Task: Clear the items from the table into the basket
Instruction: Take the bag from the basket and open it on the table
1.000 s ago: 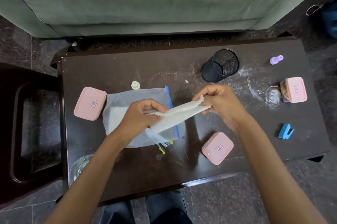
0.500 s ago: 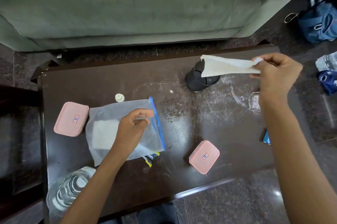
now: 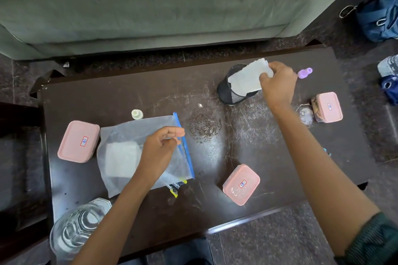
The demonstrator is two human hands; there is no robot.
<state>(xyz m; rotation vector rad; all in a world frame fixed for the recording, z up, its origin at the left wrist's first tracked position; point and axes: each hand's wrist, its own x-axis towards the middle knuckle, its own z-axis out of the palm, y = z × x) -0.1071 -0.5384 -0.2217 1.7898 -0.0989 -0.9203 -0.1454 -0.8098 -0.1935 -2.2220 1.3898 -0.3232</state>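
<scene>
My right hand grips a folded white tissue and holds it over the mouth of the black mesh basket at the back of the dark table. My left hand pinches the blue-zipped opening of a clear plastic bag lying flat at centre left, with more white tissue inside. Three pink lidded boxes sit on the table: left, front centre, right. A purple cap lies just right of my right hand.
A small cream cap lies behind the bag. A glass jar stands at the table's front left corner. A yellow-black item pokes out under the bag. A grey sofa runs behind the table; a blue bag lies on the floor at right.
My right hand pulled the tissue out of the bag, carried it right and back, then lowered it onto the basket's mouth. My left hand stayed on the bag.
</scene>
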